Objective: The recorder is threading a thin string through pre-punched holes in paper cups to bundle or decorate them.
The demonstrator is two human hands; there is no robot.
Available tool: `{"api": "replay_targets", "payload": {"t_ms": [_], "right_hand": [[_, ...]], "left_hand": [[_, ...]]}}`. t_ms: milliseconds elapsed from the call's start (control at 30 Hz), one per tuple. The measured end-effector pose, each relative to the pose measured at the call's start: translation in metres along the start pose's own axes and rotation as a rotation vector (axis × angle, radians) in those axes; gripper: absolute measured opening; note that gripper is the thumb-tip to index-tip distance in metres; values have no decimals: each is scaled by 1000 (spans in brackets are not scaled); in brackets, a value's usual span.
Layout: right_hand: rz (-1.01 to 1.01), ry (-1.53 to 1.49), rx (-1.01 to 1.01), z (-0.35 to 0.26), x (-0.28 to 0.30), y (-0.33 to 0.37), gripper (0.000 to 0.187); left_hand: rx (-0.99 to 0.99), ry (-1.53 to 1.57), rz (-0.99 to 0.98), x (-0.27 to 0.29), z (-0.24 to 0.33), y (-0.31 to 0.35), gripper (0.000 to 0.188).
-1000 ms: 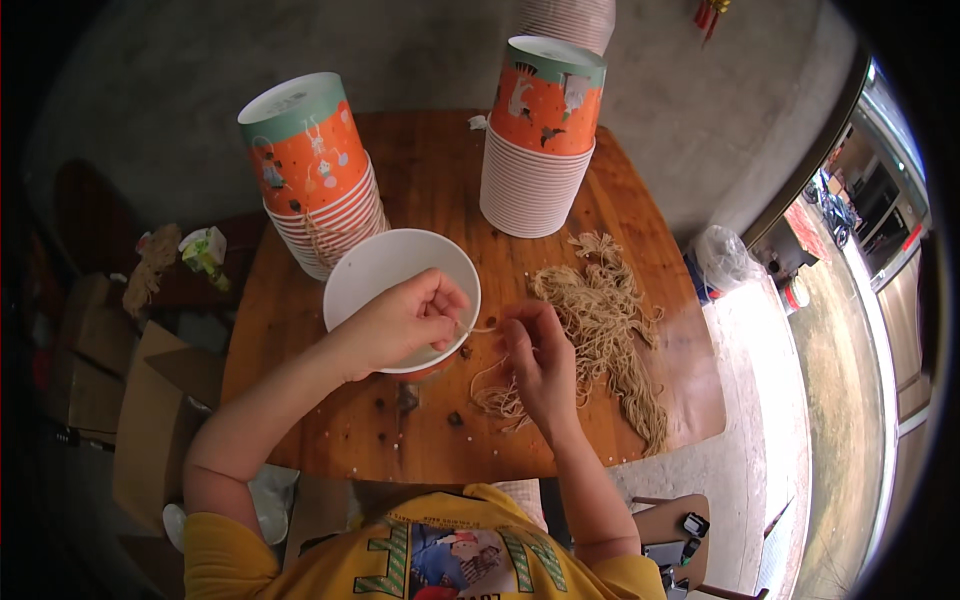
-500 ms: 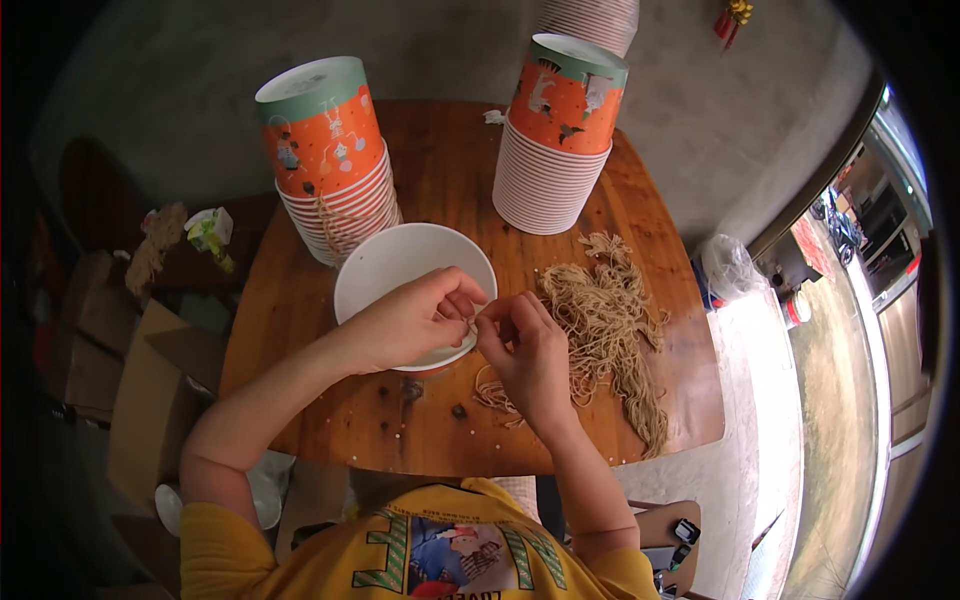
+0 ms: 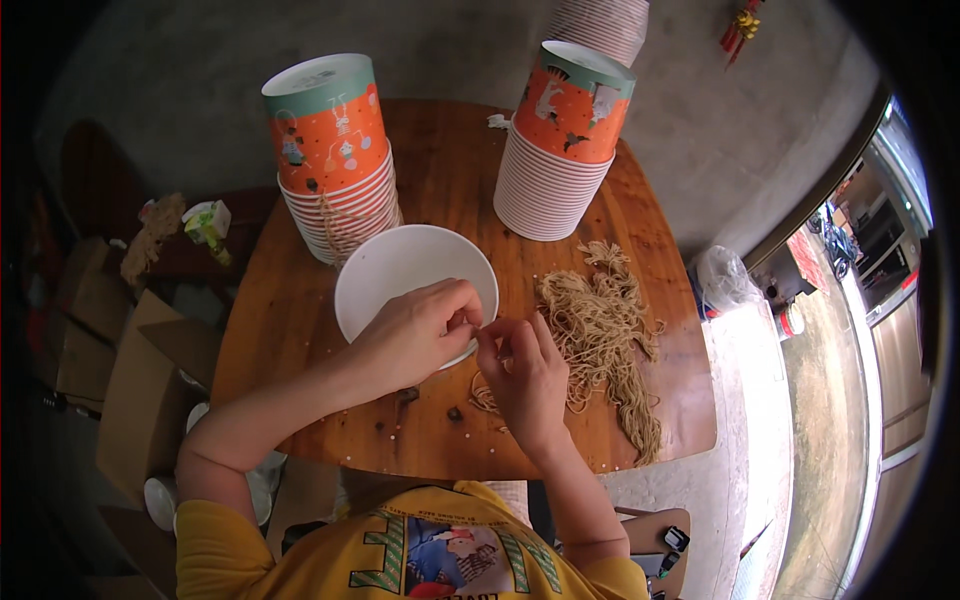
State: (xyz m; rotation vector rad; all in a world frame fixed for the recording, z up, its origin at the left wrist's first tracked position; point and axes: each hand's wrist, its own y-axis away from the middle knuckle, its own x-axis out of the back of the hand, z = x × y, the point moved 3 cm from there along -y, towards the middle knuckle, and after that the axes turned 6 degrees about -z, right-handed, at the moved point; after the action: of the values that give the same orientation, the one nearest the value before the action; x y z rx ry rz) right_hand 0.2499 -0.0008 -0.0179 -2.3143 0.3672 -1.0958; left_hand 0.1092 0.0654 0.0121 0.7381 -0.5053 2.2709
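Observation:
A white paper bucket stands mouth up and tilted on the wooden table in front of me. Over its near right rim, my left hand is closed in a pinch. My right hand meets it fingertip to fingertip just outside the rim, also pinched. What is between the fingers is too small to make out. Right beside my right hand lies a loose heap of tan string, and a few looped strands show to the left of that hand's wrist.
Two stacks of upside-down orange and green paper buckets stand at the back, the left stack with string hanging on it, the right stack near the wall. An open cardboard box is at the left. A clear plastic bag sits beyond the table's right edge.
My left hand has turned, its fingers curling further down over the rim. The right hand stays pinched against it. The view has shifted slightly.

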Motion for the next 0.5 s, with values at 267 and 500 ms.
{"api": "replay_targets", "payload": {"t_ms": [267, 500], "right_hand": [[86, 44, 69, -1, -6, 7, 18], [86, 37, 94, -2, -3, 9, 18]], "left_hand": [[65, 162, 13, -6, -7, 1, 8], [64, 215, 10, -7, -8, 0, 10]]}}
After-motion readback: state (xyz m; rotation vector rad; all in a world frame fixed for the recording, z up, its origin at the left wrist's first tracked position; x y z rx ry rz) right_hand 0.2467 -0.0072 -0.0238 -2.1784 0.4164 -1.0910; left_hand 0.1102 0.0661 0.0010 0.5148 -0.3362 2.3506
